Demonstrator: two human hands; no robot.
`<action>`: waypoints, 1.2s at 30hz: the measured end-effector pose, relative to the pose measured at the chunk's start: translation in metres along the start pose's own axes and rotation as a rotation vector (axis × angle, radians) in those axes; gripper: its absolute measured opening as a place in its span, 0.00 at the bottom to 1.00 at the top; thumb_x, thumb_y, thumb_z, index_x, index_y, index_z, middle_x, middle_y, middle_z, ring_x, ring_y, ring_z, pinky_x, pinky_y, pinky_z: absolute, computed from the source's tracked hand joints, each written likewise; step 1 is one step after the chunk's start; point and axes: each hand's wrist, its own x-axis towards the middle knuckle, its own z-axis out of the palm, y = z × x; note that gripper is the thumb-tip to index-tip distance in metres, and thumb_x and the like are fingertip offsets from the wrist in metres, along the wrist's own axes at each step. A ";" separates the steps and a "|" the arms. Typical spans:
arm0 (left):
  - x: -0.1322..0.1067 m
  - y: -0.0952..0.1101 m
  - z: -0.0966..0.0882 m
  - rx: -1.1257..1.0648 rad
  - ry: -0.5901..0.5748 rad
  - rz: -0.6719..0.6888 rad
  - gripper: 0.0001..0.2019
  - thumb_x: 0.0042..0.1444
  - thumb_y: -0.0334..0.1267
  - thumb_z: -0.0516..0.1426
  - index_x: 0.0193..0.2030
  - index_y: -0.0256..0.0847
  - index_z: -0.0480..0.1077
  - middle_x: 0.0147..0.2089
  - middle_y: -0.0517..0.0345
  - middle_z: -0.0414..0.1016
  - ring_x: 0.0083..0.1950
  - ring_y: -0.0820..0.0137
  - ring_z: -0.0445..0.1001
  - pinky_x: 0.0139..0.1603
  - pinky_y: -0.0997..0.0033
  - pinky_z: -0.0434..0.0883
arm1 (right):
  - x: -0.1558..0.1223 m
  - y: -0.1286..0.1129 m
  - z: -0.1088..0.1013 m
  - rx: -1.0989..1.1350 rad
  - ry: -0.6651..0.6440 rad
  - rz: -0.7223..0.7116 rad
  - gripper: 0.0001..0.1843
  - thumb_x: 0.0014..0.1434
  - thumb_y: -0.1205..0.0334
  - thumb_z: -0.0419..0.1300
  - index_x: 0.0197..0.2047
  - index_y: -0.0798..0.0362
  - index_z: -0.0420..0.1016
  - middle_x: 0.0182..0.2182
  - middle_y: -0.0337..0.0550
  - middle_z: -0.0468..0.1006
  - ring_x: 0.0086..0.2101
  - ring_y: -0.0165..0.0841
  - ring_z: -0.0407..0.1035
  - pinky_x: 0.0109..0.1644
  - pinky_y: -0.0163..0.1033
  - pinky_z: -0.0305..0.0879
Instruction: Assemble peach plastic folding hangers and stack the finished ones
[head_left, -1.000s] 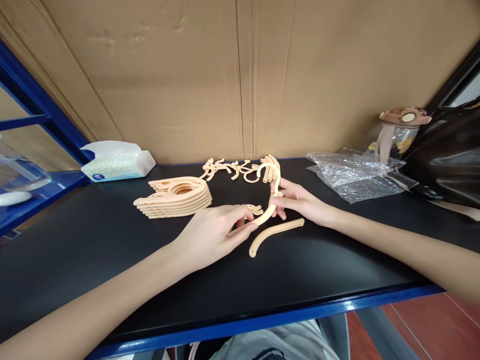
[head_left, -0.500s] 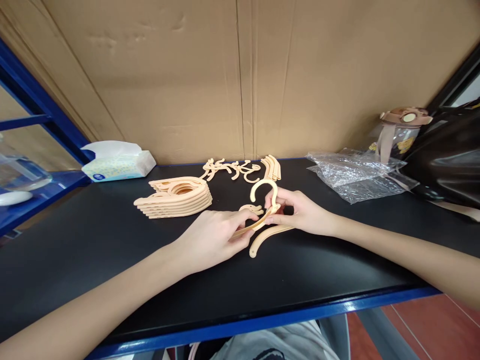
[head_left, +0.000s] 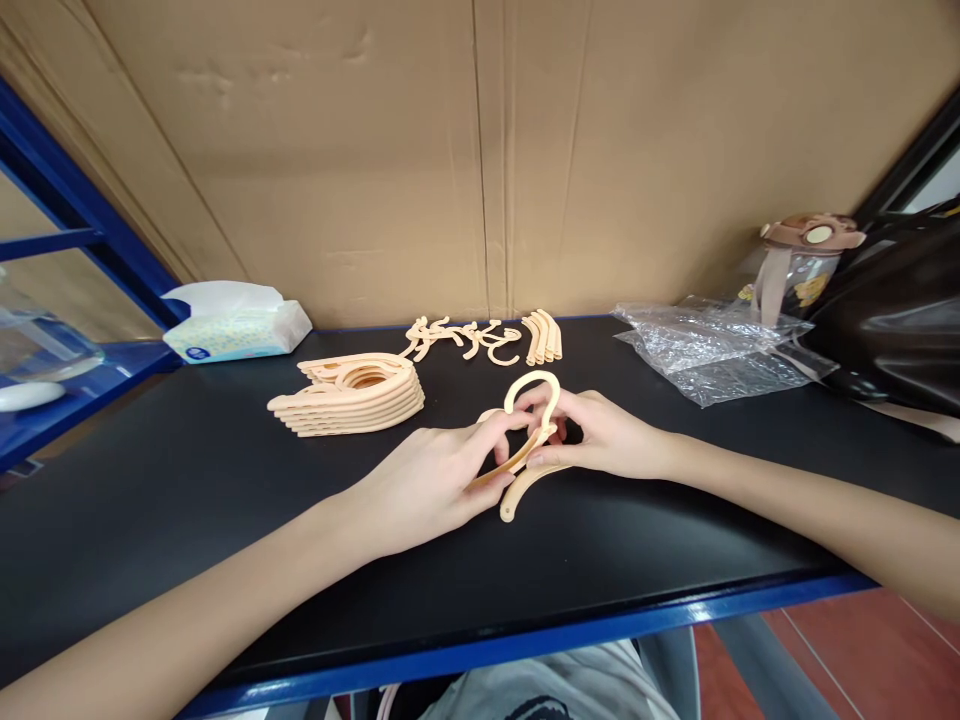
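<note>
Between my hands is a cream plastic clothes hanger, its curved hook pointing up and an arm slanting down to the left. My left hand pinches that arm between thumb and fingers. At the base of the hook, my right hand grips the hanger, its fingers partly hidden behind it. A loose curved hanger arm shows just below, one end under my right hand; whether it is touched I cannot tell. Behind my left fingers, another cream piece is mostly covered.
Left of my hands stands a stack of folded hangers. Loose hooks and several hanger arms lie by the cardboard wall. A tissue pack sits back left; a clear plastic bag and a bottle stand right.
Both hands and the hanger have dropped slightly toward me. The hook has turned a little, and my left fingers have moved up closer to its base.
</note>
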 end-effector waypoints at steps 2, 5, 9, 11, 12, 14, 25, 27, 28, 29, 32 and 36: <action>0.000 0.001 -0.001 -0.014 -0.017 -0.001 0.23 0.62 0.39 0.50 0.63 0.51 0.50 0.40 0.65 0.71 0.25 0.77 0.68 0.25 0.79 0.61 | 0.000 0.001 0.000 -0.060 -0.027 -0.022 0.23 0.56 0.49 0.61 0.51 0.51 0.64 0.30 0.35 0.72 0.27 0.26 0.64 0.30 0.31 0.62; 0.000 0.001 -0.003 -0.035 -0.045 -0.008 0.24 0.61 0.39 0.52 0.63 0.51 0.49 0.39 0.65 0.70 0.24 0.78 0.67 0.24 0.80 0.60 | 0.001 0.002 -0.001 -0.135 -0.073 -0.106 0.25 0.52 0.46 0.63 0.49 0.52 0.69 0.37 0.40 0.73 0.34 0.30 0.67 0.37 0.34 0.65; -0.001 0.001 -0.003 -0.030 -0.061 -0.016 0.24 0.59 0.39 0.52 0.61 0.51 0.52 0.42 0.63 0.69 0.24 0.78 0.67 0.23 0.79 0.59 | 0.002 0.001 -0.002 -0.162 -0.118 -0.175 0.24 0.51 0.47 0.65 0.47 0.51 0.72 0.45 0.42 0.70 0.44 0.32 0.67 0.47 0.36 0.64; -0.001 0.001 -0.003 -0.015 -0.061 -0.016 0.23 0.59 0.38 0.52 0.60 0.51 0.53 0.42 0.63 0.69 0.24 0.78 0.67 0.23 0.79 0.59 | 0.002 0.001 -0.002 -0.159 -0.129 -0.158 0.22 0.52 0.49 0.64 0.47 0.51 0.72 0.45 0.41 0.70 0.44 0.32 0.67 0.48 0.35 0.64; -0.001 0.001 -0.003 -0.009 -0.064 -0.016 0.22 0.59 0.38 0.52 0.60 0.51 0.54 0.43 0.63 0.69 0.24 0.78 0.66 0.23 0.79 0.59 | 0.001 0.000 -0.002 -0.156 -0.132 -0.151 0.20 0.54 0.50 0.63 0.47 0.50 0.72 0.46 0.41 0.70 0.44 0.31 0.67 0.48 0.35 0.64; -0.001 0.001 -0.003 -0.010 -0.074 -0.018 0.23 0.59 0.38 0.52 0.60 0.51 0.54 0.44 0.63 0.69 0.24 0.78 0.66 0.23 0.79 0.59 | 0.001 0.001 -0.002 -0.156 -0.131 -0.141 0.17 0.57 0.52 0.60 0.47 0.50 0.72 0.47 0.41 0.70 0.45 0.31 0.67 0.49 0.35 0.64; 0.000 0.007 -0.010 -0.122 -0.142 -0.083 0.30 0.54 0.33 0.51 0.64 0.49 0.47 0.36 0.64 0.69 0.24 0.76 0.65 0.25 0.78 0.60 | 0.002 0.002 -0.004 -0.141 -0.137 -0.079 0.20 0.56 0.51 0.61 0.50 0.48 0.72 0.43 0.40 0.71 0.42 0.31 0.67 0.46 0.36 0.64; 0.000 0.007 -0.010 -0.120 -0.138 -0.088 0.31 0.53 0.32 0.51 0.63 0.48 0.48 0.32 0.66 0.68 0.24 0.75 0.65 0.26 0.78 0.60 | 0.002 0.002 -0.004 -0.133 -0.131 -0.072 0.16 0.58 0.53 0.60 0.48 0.49 0.73 0.42 0.40 0.71 0.41 0.30 0.68 0.45 0.35 0.65; 0.001 0.007 -0.010 -0.119 -0.136 -0.086 0.31 0.53 0.32 0.51 0.63 0.48 0.48 0.31 0.66 0.67 0.24 0.75 0.66 0.26 0.77 0.61 | 0.001 0.003 -0.004 -0.135 -0.128 -0.071 0.15 0.59 0.54 0.58 0.48 0.49 0.72 0.43 0.40 0.71 0.41 0.30 0.68 0.44 0.35 0.65; 0.001 0.007 -0.011 -0.116 -0.131 -0.083 0.30 0.53 0.32 0.51 0.63 0.48 0.48 0.31 0.66 0.67 0.25 0.74 0.66 0.26 0.77 0.61 | 0.001 0.004 -0.004 -0.145 -0.124 -0.072 0.14 0.60 0.55 0.57 0.48 0.49 0.72 0.43 0.40 0.71 0.41 0.30 0.68 0.44 0.35 0.65; 0.000 0.006 -0.010 -0.102 -0.111 -0.068 0.26 0.55 0.31 0.48 0.61 0.46 0.49 0.31 0.65 0.67 0.25 0.73 0.66 0.26 0.77 0.60 | 0.001 0.005 -0.003 -0.236 -0.114 -0.083 0.11 0.64 0.57 0.53 0.46 0.50 0.70 0.44 0.42 0.70 0.39 0.30 0.68 0.43 0.37 0.66; 0.000 0.003 -0.008 -0.080 -0.060 -0.071 0.14 0.61 0.33 0.43 0.54 0.43 0.52 0.30 0.64 0.66 0.25 0.72 0.66 0.26 0.75 0.59 | 0.001 0.006 -0.002 -0.399 -0.066 -0.123 0.07 0.66 0.62 0.49 0.42 0.52 0.67 0.39 0.43 0.70 0.39 0.32 0.66 0.42 0.39 0.65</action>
